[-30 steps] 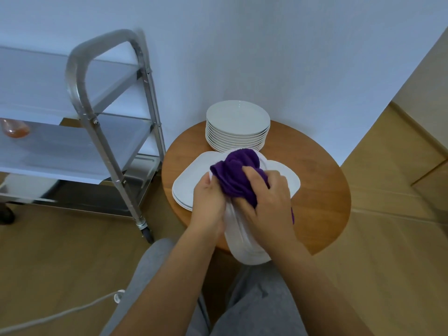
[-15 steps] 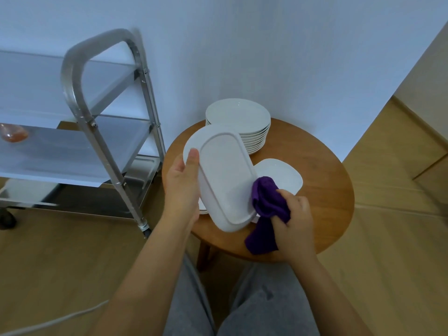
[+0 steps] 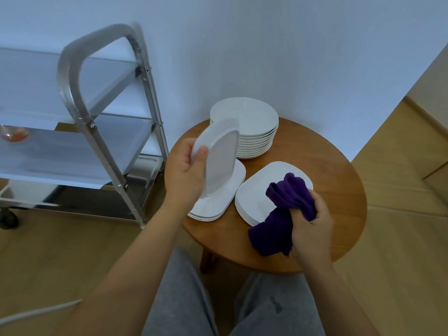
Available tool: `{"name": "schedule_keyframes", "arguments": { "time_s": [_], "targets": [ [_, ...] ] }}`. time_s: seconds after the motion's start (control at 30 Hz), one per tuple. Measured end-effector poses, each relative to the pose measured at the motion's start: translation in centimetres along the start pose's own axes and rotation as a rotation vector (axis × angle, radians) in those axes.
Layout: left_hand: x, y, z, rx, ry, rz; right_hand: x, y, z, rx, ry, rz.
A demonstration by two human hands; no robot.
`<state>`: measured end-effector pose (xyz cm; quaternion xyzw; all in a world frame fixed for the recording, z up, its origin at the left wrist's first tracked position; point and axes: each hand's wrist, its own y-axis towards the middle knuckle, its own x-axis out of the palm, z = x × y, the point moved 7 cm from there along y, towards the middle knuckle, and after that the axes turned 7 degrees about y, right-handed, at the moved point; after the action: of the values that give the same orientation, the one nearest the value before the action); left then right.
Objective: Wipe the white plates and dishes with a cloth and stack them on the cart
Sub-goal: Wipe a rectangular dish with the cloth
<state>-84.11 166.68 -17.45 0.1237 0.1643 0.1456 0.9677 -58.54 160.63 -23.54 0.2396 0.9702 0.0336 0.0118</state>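
My left hand [image 3: 185, 169] grips a white oblong dish [image 3: 221, 158] by its edge, tilted nearly upright with its underside towards me, above a low stack of white rectangular plates [image 3: 218, 202]. My right hand [image 3: 311, 226] holds a bunched purple cloth [image 3: 281, 214] over a second stack of square white plates [image 3: 264, 183]. A taller stack of round white plates [image 3: 247, 124] stands at the back of the round wooden table [image 3: 339, 190]. The steel cart [image 3: 97, 132] stands to the left of the table.
A small orange bowl [image 3: 13, 135] sits on the cart's middle shelf at the far left. A white cable [image 3: 36, 314] lies on the wooden floor at lower left. The wall is close behind the table. My grey-trousered knees are under the table's near edge.
My left hand has lifted the dish up and leftwards, turning it more upright. My right hand has drawn the cloth off the dish and down to the right, over the square plates.
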Motion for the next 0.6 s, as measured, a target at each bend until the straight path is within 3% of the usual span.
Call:
{"name": "schedule_keyframes", "arguments": {
  "time_s": [0.27, 0.5, 0.6],
  "targets": [
    [2.4, 0.0, -0.8, 0.197, 0.139, -0.166, -0.1, 0.6, 1.1, 0.023, 0.012, 0.024],
    [2.3, -3.5, -6.1, 0.222, 0.438, -0.218, -0.2, 0.9, 2.1, 0.056, 0.006, 0.031],
    [2.3, -4.2, -8.9, 0.133, 0.500, -0.297, -0.3, 1.0, 2.5, 0.062, -0.012, 0.035]
  ]
}}
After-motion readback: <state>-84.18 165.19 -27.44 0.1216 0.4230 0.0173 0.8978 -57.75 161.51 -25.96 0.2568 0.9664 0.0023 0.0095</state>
